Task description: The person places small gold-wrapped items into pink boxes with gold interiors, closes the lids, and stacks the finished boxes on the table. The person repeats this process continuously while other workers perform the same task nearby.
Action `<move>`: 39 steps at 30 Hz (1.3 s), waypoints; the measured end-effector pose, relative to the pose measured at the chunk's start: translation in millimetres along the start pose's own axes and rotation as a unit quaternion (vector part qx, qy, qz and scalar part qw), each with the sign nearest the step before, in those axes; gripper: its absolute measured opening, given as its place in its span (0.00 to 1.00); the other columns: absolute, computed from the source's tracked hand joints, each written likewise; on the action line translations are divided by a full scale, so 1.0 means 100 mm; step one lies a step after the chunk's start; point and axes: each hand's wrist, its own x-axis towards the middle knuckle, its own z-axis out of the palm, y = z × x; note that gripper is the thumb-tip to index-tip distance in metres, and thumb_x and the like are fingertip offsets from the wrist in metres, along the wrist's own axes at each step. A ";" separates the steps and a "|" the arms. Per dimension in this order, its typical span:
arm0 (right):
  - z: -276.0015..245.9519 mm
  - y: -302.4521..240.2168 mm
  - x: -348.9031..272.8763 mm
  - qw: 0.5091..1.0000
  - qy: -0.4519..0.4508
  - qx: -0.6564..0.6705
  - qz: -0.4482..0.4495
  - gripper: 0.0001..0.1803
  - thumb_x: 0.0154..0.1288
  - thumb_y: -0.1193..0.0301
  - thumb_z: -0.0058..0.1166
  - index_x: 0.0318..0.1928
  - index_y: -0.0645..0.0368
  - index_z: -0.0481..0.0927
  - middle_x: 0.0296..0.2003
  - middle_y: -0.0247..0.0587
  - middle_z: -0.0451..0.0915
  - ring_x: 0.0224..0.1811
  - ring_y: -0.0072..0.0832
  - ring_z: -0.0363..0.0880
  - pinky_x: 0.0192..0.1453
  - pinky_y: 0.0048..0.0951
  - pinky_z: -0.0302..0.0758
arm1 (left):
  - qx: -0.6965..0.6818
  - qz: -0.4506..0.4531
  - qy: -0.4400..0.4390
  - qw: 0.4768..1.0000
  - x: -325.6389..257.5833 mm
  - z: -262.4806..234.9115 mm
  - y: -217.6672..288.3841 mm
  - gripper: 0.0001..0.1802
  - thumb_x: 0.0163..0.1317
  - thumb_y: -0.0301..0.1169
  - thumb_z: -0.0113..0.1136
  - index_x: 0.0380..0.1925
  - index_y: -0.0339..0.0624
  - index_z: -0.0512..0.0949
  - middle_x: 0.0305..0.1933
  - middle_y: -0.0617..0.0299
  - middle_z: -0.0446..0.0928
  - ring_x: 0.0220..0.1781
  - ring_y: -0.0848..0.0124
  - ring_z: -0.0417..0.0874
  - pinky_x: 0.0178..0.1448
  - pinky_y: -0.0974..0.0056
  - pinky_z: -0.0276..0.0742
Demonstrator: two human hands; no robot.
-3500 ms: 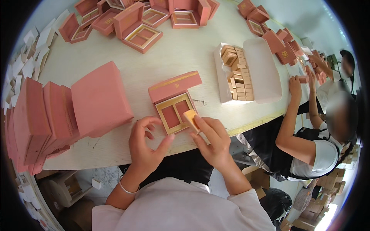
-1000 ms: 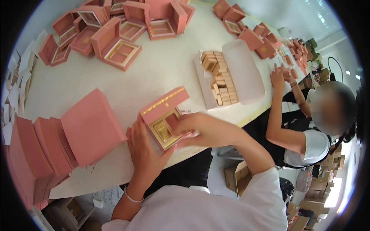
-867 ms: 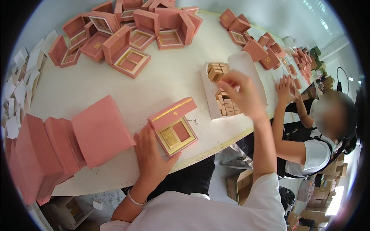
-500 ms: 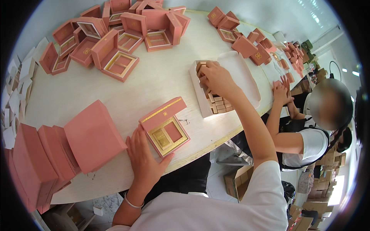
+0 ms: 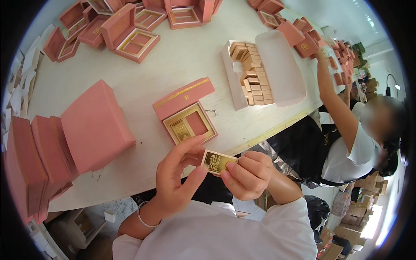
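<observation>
A small flat gold packet [image 5: 218, 161] is held between my left hand [image 5: 177, 175] and my right hand [image 5: 247, 174], just off the near edge of the white table [image 5: 182, 60]. Beyond my hands an open pink gift box [image 5: 185, 112] lies on the table, lid tipped back. Its gold-rimmed tray holds one gold packet [image 5: 181, 130] in the left slot; the right slot shows only pink lining.
A white carton [image 5: 251, 71] of several gold packets stands open at the right. Closed pink boxes [image 5: 65, 138] are stacked at the left, open pink boxes [image 5: 130, 34] crowd the far side. A co-worker's arm [image 5: 333, 99] reaches over the table at the right.
My right hand reached to the white carton and came back with a gold packet. Both hands now hold it near my body, and my left hand has left the box.
</observation>
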 end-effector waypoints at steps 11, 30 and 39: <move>0.11 -0.01 -0.11 0.951 -0.091 0.156 0.252 0.24 0.43 0.72 0.67 0.44 0.64 0.77 0.32 0.45 0.74 0.29 0.35 0.74 0.30 0.31 0.72 | 0.131 -0.065 0.072 0.987 0.01 -0.09 -0.11 0.26 0.57 0.27 0.62 0.56 0.34 0.67 0.54 0.53 0.71 0.51 0.70 0.74 0.51 0.64 0.72; 0.39 0.20 -0.03 0.899 -0.308 0.174 0.260 0.15 0.52 0.71 0.60 0.38 0.64 0.72 0.26 0.43 0.72 0.29 0.37 0.72 0.34 0.35 0.70 | 0.444 0.062 0.099 0.888 0.19 -0.38 -0.44 0.62 0.35 0.29 0.76 0.67 0.35 0.43 0.66 0.47 0.55 0.67 0.47 0.56 0.68 0.44 0.46; 0.38 0.25 0.10 0.902 -0.345 0.139 0.218 0.14 0.52 0.72 0.57 0.38 0.64 0.72 0.30 0.41 0.70 0.33 0.34 0.72 0.36 0.32 0.71 | 0.502 0.000 0.088 0.861 0.17 -0.32 -0.35 0.67 0.33 0.33 0.78 0.68 0.36 0.40 0.66 0.44 0.55 0.67 0.51 0.58 0.68 0.40 0.45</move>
